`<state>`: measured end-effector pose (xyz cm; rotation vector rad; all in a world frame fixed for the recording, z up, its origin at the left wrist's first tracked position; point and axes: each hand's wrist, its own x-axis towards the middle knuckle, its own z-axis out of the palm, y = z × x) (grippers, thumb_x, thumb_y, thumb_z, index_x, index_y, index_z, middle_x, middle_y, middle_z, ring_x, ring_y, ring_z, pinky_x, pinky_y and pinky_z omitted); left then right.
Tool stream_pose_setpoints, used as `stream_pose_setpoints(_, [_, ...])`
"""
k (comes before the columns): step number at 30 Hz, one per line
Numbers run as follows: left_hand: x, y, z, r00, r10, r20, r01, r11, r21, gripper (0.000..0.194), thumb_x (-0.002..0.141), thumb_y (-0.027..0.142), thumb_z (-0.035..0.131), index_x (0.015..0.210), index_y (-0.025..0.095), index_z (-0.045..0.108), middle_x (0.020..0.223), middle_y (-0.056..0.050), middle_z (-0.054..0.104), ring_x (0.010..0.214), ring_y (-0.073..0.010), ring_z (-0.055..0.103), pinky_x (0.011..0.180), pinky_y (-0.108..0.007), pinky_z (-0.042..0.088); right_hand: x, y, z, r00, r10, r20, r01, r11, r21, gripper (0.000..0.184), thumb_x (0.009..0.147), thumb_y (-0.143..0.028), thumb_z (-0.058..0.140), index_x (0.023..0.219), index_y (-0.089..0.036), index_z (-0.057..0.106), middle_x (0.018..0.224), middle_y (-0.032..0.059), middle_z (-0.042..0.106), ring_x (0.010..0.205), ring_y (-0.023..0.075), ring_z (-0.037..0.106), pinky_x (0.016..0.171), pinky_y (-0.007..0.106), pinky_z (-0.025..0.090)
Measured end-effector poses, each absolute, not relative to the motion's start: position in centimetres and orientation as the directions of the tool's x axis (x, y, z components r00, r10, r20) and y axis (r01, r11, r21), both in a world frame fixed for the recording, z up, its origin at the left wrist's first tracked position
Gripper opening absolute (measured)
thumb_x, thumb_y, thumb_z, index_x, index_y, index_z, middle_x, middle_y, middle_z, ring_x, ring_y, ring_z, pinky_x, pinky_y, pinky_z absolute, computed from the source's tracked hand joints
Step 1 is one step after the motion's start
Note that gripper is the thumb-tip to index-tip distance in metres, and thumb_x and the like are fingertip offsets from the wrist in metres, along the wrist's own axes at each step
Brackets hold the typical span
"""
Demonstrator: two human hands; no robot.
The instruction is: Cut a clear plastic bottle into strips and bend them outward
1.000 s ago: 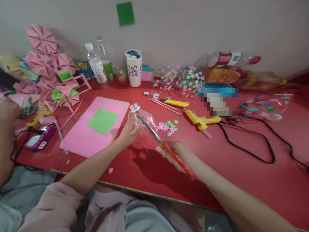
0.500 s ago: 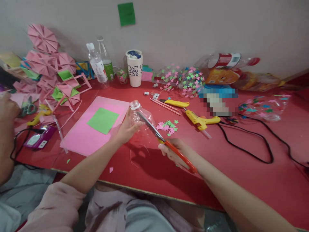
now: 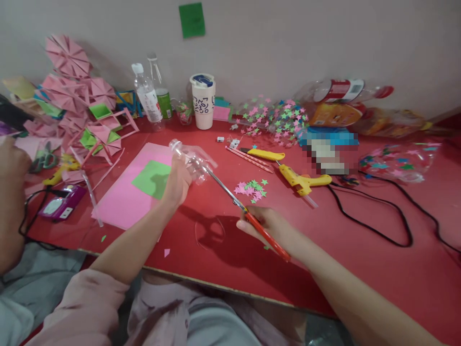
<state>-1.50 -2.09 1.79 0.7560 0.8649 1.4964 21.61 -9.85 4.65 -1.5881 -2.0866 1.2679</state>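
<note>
My left hand (image 3: 177,181) is closed round a clear plastic bottle top (image 3: 190,156), held above the red table (image 3: 360,259) with its neck pointing up and to the left. My right hand (image 3: 268,228) grips red-handled scissors (image 3: 248,216). Their blades reach up-left and touch the bottle's cut end. A thin clear plastic strip (image 3: 209,233) lies curled on the table below the bottle. A small heap of pink and green paper stars (image 3: 252,188) sits just right of the blades.
A pink sheet with a green square (image 3: 151,179) lies left of my hand. A yellow glue gun (image 3: 302,180), a yellow cutter (image 3: 264,154), black cables (image 3: 378,216), bottles, a white cup (image 3: 203,101) and folded pink paper shapes (image 3: 68,91) crowd the back. Another person's arm (image 3: 10,192) is at the left edge.
My left hand has swung the bottle top to the left and tilted it flatter. The scissors have stayed at its cut end, with my right hand a little lower.
</note>
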Motion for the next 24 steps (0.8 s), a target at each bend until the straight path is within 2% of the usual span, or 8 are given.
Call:
stream_pose_setpoints(4, [-1.41, -2.16, 2.55, -0.164, 0.986, -0.004, -0.548, -0.087, 0.832, 0.041, 0.088, 0.06, 0.053, 0.101, 0.022, 0.059, 0.095, -0.007, 0.071, 0.099, -0.0221, 0.069, 0.092, -0.04, 0.055, 21.68, -9.7, 4.58, -0.366, 0.886, -0.285, 0.736, 0.088, -0.672, 0.054, 0.08, -0.074, 0.051, 0.066, -0.024, 0.038, 0.059, -0.0053, 0.035, 0.055, 0.0115, 0.032, 0.052, 0.026, 0.028])
stream_pose_setpoints(12, [-1.48, -2.31, 2.41, -0.186, 0.982, 0.027, -0.527, -0.123, 0.841, 0.041, 0.085, 0.062, 0.055, 0.095, 0.022, 0.059, 0.087, -0.004, 0.068, 0.089, -0.019, 0.068, 0.086, -0.035, 0.055, 21.45, -9.58, 4.64, -0.394, 0.87, -0.298, 0.695, 0.07, -0.715, 0.057, 0.079, -0.077, 0.048, 0.063, -0.023, 0.038, 0.058, -0.0057, 0.033, 0.054, 0.011, 0.032, 0.051, 0.025, 0.028])
stream_pose_setpoints(19, [-1.61, -2.19, 1.9, -0.194, 0.98, 0.046, -0.476, -0.135, 0.869, 0.048, 0.083, 0.067, 0.054, 0.103, 0.024, 0.057, 0.091, -0.004, 0.068, 0.091, -0.0186, 0.068, 0.085, -0.035, 0.055, 21.76, -9.36, 3.97, -0.36, 0.892, -0.275, 0.691, 0.057, -0.721, 0.06, 0.076, -0.079, 0.053, 0.06, -0.023, 0.038, 0.056, -0.0054, 0.033, 0.053, 0.0106, 0.032, 0.049, 0.025, 0.028])
stream_pose_setpoints(24, [-1.46, -2.15, 1.65, -0.175, 0.984, 0.018, -0.469, -0.099, 0.878, 0.052, 0.08, 0.063, 0.062, 0.115, 0.026, 0.054, 0.101, -0.005, 0.067, 0.099, -0.0188, 0.067, 0.089, -0.036, 0.054, 21.65, -9.37, 4.02, -0.353, 0.888, -0.294, 0.657, 0.012, -0.754, 0.061, 0.073, -0.08, 0.057, 0.059, -0.023, 0.039, 0.055, -0.0058, 0.034, 0.051, 0.0101, 0.033, 0.048, 0.025, 0.028])
